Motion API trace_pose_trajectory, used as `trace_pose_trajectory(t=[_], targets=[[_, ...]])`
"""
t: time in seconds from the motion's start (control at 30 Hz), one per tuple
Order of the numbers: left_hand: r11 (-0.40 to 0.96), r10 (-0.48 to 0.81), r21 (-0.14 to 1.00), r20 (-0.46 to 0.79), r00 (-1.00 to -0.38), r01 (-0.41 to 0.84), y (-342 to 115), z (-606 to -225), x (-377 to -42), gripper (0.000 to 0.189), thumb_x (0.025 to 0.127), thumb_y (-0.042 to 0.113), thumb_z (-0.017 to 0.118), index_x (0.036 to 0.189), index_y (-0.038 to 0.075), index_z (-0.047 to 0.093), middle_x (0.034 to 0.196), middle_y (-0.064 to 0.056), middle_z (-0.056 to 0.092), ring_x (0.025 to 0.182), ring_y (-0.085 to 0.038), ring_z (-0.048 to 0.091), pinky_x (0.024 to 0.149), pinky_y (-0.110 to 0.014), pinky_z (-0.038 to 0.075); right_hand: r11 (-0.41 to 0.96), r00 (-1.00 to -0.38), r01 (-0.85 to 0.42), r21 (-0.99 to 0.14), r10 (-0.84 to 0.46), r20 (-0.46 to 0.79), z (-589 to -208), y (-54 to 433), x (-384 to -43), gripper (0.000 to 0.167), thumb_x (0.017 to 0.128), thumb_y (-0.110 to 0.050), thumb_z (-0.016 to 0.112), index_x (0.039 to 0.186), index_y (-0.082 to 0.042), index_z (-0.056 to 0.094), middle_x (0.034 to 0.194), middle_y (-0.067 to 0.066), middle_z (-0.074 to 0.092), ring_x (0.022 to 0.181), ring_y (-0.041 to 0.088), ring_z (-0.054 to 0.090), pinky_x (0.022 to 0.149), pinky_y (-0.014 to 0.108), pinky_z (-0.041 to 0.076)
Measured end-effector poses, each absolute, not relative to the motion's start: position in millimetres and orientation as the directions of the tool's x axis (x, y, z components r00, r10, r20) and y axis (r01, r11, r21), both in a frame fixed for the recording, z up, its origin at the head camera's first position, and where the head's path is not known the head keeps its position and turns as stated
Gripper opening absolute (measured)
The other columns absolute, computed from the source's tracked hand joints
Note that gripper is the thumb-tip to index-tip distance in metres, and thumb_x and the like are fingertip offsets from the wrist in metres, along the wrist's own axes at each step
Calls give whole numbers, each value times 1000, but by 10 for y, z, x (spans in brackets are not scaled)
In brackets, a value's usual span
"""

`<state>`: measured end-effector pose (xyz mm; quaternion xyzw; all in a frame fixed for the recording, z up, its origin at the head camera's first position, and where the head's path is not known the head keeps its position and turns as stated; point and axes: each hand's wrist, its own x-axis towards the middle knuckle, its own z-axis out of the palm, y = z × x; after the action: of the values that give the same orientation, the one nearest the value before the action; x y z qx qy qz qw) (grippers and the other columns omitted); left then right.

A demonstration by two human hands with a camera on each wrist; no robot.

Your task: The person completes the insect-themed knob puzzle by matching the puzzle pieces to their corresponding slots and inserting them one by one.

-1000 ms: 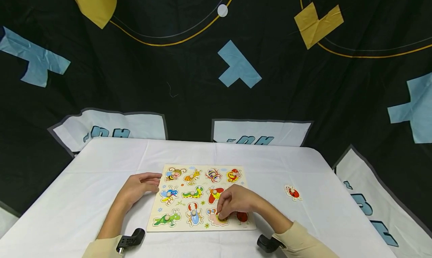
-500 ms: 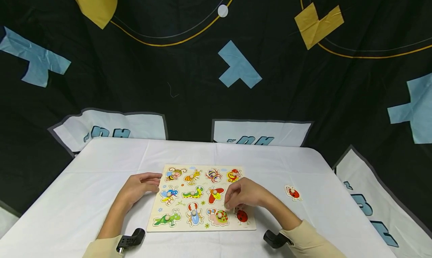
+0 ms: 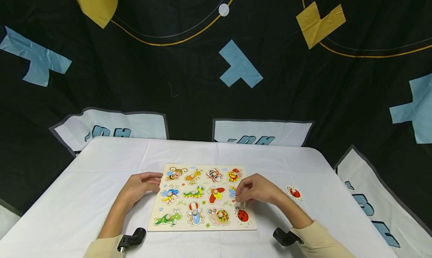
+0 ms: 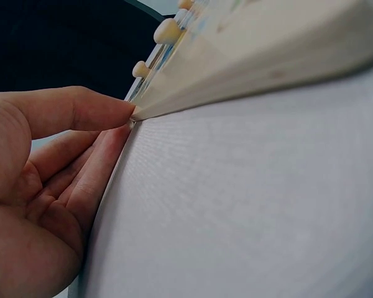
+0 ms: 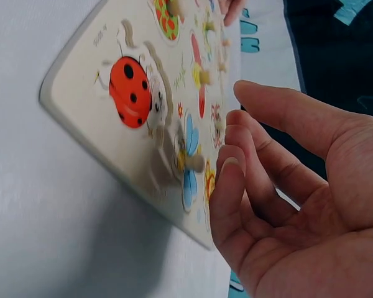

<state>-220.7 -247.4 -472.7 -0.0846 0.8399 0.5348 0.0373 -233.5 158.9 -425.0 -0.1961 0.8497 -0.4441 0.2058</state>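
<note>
A wooden peg puzzle board (image 3: 183, 227) with insect pieces lies flat on the table. My left hand (image 3: 136, 190) touches its left edge with the fingertips; in the left wrist view the thumb (image 4: 81, 112) meets the edge. Over the right side of the board hovers my right hand (image 3: 258, 190), fingers loosely bent, nothing between them. Below it are the dragonfly piece (image 5: 189, 162) with its knob and a ladybug picture (image 5: 130, 92) in a recess without a knob. The snail piece (image 3: 218, 216) sits in its slot. A loose ladybug piece (image 3: 294, 193) lies right of the board.
A white cloth covers the table (image 3: 101, 164). Behind it hangs a black curtain (image 3: 189, 85) with blue and yellow shapes. Wrist cameras (image 3: 285, 236) are strapped on both forearms.
My right hand has moved from the snail piece up and to the right, uncovering the snail and the ladybug recess. My left hand has stayed at the board's edge.
</note>
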Motion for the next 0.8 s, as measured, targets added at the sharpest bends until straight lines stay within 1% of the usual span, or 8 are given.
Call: trace_pose_trajectory(t=[0.17, 0.33, 0.47, 0.6, 0.8], targets=[[408, -100, 895, -151, -983, -179, -2470, -4734, -2208, 58, 77, 8, 79, 133, 3, 65, 110, -8, 77, 99, -13, 70, 109, -53, 39, 551, -860, -153, -820, -484, -165, -4248, 1709, -2360, 15, 77, -15, 84, 86, -6, 75, 71, 9, 70, 60, 15, 55, 59, 33, 49], [417, -105, 889, -159, -982, -189, -2471, -4731, -2209, 58, 77, 8, 78, 133, 4, 65, 109, -6, 77, 98, -11, 69, 108, -51, 39, 573, -877, -147, -806, -453, -162, -4217, 1823, -2387, 16, 78, -16, 84, 88, -6, 76, 70, 10, 69, 61, 15, 56, 61, 34, 50], [434, -102, 883, -152, -983, -182, -2477, -4714, -2206, 58, 78, 8, 79, 134, 4, 65, 109, -7, 77, 97, -11, 67, 104, -50, 41, 594, -895, -134, -793, -416, -160, -4190, 1905, -2410, 17, 78, -17, 83, 89, -7, 76, 68, 5, 68, 62, 14, 56, 61, 34, 50], [444, -103, 877, -154, -983, -184, -2478, -4705, -2208, 57, 78, 9, 78, 134, 5, 65, 109, -6, 76, 97, -11, 67, 101, -45, 42, 613, -911, -115, -782, -378, -163, -4194, 1966, -2421, 17, 78, -18, 83, 88, -7, 75, 69, 0, 67, 63, 14, 56, 62, 34, 50], [438, -101, 879, -159, -982, -187, -2482, -4706, -2208, 58, 78, 9, 79, 134, 5, 65, 109, -5, 77, 95, -8, 68, 96, -37, 45, 620, -921, -107, -777, -357, -158, -4195, 2035, -2436, 17, 78, -18, 83, 88, -8, 75, 71, 1, 69, 64, 16, 58, 62, 35, 50]])
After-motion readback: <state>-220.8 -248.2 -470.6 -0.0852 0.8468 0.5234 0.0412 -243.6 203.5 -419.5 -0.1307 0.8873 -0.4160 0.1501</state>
